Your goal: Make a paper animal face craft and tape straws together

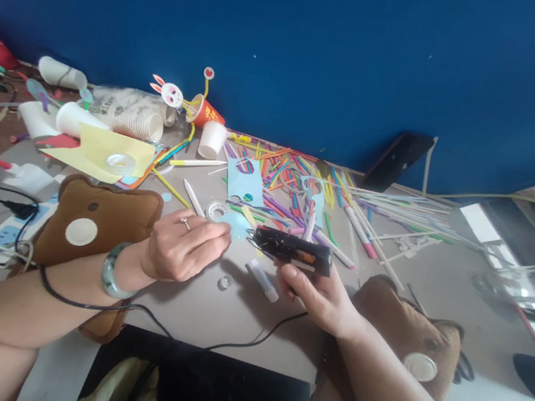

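Two hands meet mid-frame! The left hand (184,248) is bent in a narrow pinch on a light-blue paper piece (239,226) at the centre, its fingertips partly hidden. The right hand (318,298), right of centre, wraps the handle of a black glue gun (293,250), nozzle pointing left, right beside the paper; contact, I can't tell. Danger here: a slip of that gun could put the tip, if hot, on those close fingers. The black cable (248,346) loops across lower centre; a snag on it could jerk the aim. A loosened pinch could drop the paper.
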Action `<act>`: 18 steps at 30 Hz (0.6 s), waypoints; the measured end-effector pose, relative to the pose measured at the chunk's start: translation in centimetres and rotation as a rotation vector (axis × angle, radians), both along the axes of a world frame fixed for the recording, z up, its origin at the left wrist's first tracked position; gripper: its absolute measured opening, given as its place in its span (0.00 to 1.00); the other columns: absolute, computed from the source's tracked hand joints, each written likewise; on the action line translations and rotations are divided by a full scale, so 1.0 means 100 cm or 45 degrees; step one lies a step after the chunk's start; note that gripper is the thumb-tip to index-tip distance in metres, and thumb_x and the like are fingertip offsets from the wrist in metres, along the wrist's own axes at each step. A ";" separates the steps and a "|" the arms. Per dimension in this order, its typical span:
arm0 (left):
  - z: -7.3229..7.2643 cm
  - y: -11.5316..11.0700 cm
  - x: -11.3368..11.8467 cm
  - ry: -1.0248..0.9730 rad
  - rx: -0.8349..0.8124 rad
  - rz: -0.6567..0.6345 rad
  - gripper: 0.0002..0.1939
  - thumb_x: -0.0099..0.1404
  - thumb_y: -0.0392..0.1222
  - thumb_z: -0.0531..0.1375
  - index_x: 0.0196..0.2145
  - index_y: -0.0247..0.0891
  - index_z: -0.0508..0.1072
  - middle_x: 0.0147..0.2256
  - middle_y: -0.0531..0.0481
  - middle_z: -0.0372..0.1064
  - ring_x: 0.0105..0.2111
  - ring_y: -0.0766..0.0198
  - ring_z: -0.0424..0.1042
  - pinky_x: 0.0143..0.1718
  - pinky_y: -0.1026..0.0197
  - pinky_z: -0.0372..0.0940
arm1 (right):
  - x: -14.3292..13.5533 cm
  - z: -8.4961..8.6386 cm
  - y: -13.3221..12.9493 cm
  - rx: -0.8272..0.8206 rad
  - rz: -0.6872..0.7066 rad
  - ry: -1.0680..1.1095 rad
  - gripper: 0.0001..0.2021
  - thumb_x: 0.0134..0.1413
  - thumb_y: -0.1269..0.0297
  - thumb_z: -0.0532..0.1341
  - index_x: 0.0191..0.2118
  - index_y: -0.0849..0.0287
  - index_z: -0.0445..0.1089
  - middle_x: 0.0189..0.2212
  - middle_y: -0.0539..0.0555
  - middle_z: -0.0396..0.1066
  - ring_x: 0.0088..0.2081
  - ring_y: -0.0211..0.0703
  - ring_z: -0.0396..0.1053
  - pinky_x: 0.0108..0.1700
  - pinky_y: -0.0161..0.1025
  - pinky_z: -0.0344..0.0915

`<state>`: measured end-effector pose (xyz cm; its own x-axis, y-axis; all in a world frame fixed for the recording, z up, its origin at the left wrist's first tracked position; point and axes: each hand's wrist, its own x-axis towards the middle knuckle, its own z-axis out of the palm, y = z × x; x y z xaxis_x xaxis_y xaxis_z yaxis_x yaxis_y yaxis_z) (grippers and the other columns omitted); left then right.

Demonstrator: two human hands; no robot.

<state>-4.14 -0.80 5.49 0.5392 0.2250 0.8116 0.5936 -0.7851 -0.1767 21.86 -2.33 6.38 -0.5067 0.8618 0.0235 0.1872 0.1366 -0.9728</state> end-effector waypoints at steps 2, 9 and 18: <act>0.000 0.000 0.000 0.006 0.007 0.000 0.04 0.60 0.29 0.63 0.32 0.35 0.73 0.33 0.47 0.78 0.27 0.66 0.72 0.28 0.61 0.60 | 0.000 0.001 0.001 -0.001 -0.073 -0.024 0.18 0.64 0.51 0.56 0.29 0.59 0.62 0.18 0.47 0.61 0.20 0.34 0.59 0.22 0.34 0.58; 0.000 0.000 0.001 -0.003 0.029 -0.016 0.04 0.61 0.28 0.62 0.33 0.34 0.73 0.34 0.46 0.78 0.28 0.66 0.72 0.28 0.60 0.60 | 0.001 0.002 -0.002 0.030 -0.023 0.018 0.19 0.65 0.50 0.55 0.28 0.59 0.63 0.19 0.48 0.61 0.21 0.35 0.60 0.24 0.35 0.59; -0.001 0.000 0.000 0.018 0.033 -0.007 0.03 0.62 0.30 0.61 0.34 0.35 0.73 0.34 0.47 0.78 0.28 0.67 0.73 0.28 0.61 0.60 | 0.001 0.001 -0.001 0.007 -0.031 0.038 0.19 0.65 0.51 0.55 0.27 0.60 0.62 0.19 0.48 0.60 0.21 0.33 0.58 0.24 0.34 0.57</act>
<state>-4.16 -0.81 5.39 0.5519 0.2009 0.8093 0.5867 -0.7833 -0.2056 21.97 -2.44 6.49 -0.4845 0.8737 0.0433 0.1616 0.1381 -0.9771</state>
